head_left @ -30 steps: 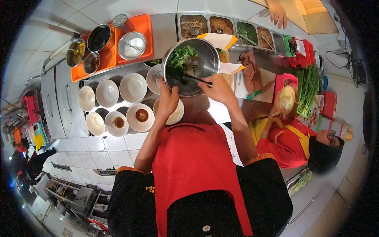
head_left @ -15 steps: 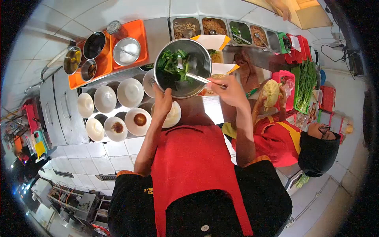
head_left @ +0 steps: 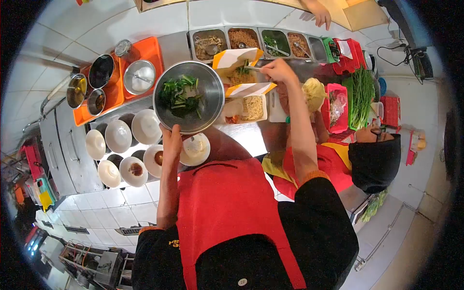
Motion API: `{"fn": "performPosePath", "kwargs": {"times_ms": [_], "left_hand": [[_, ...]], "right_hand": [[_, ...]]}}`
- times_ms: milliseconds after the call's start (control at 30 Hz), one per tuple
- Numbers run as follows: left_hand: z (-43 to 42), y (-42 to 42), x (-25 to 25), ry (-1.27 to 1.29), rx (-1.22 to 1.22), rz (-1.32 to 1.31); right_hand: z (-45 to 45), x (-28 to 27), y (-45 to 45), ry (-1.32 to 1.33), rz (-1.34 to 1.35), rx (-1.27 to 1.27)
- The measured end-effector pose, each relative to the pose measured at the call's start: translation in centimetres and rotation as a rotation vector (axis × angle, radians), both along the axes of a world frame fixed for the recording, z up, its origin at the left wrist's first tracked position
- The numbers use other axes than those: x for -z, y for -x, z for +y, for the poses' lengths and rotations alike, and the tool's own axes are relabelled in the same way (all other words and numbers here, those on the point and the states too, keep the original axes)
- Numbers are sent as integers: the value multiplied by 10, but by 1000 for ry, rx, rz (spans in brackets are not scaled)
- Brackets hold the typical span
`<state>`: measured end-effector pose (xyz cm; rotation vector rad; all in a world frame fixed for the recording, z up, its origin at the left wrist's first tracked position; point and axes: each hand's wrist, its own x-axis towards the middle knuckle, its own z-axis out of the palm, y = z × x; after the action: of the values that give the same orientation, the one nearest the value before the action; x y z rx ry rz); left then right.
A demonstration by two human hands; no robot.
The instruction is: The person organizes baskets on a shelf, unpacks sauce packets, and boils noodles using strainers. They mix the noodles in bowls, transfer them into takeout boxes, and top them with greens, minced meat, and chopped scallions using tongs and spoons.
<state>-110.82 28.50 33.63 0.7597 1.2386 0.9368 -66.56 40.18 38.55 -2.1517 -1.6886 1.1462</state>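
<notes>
My left hand (head_left: 171, 139) grips the near rim of a metal bowl (head_left: 214, 104), held up over the counter. Dark leafy greens (head_left: 180, 94) lie inside the bowl. In my right hand (head_left: 279, 71) is a pair of metal tongs (head_left: 253, 69), its tips at some greens (head_left: 245, 67) over the farther paper takeaway box (head_left: 236, 57). Noodles show beneath those greens; whether the tongs still pinch them I cannot tell. The nearer takeaway box (head_left: 251, 88) stands with its lid raised, holding pale noodles (head_left: 253, 108) and something orange-red.
White bowls (head_left: 118, 136), some with brown sauce, stand at left beside orange trays (head_left: 153, 50) of pots. Steel food pans (head_left: 209, 44) line the back. At right a co-worker holds a pale leafy vegetable (head_left: 314, 94), near a pink basket (head_left: 337, 108). Another person's hand (head_left: 319, 13) shows at top.
My right hand has carried greens with the tongs out of the bowl, over to the farther box. The bowl in my left hand has moved left in view. The camera view has shifted.
</notes>
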Motion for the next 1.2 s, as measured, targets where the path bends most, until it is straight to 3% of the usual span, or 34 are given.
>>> {"fn": "performPosePath", "kwargs": {"times_ms": [33, 100, 200, 267, 367, 500, 533, 567, 600, 633, 700, 733, 833, 933, 1000, 1200], "left_hand": [[1, -2, -9, 0, -2, 0], [3, -10, -38, 141, -39, -42], [-2, -7, -39, 131, -39, -33], [-9, -2, -27, 98, -70, -36], [-14, -3, -13, 78, -84, -39], [-7, -10, -37, 121, -45, -32], [-4, -10, -40, 110, -41, -36], [-6, -5, -22, 116, -65, -24], [-10, 5, 9, 131, 15, -36], [-13, 19, 30, 147, 92, -44], [-13, 15, 32, 36, 87, 127], [-14, 10, 30, 4, 88, 190], [-10, -2, 11, -98, 82, 240], [-11, -15, -16, -69, 105, 130], [-14, -22, -30, -176, 145, 213], [-28, -25, -21, -76, 266, 330]], "right_hand": [[16, 26, 0, 0, 0, -2], [40, 74, 0, 103, -260, -30], [39, 55, 16, 150, -246, 47], [27, 7, 31, -30, -224, -51], [32, 21, 28, -22, -300, -52], [20, 75, 9, -103, -526, 53], [18, 75, -6, -59, -535, -51], [6, 28, 9, -56, -447, -61], [-6, 12, 12, -119, -311, 82], [-16, -18, 18, -110, -284, 13], [-41, -43, 22, -333, 61, 23], [-52, -90, 48, -182, 146, 9], [-85, -122, 97, -101, 335, -97], [-109, -78, 138, -213, 136, -223], [-118, -60, 165, -235, 59, -221], [-142, -36, 201, -435, -197, -261]]}}
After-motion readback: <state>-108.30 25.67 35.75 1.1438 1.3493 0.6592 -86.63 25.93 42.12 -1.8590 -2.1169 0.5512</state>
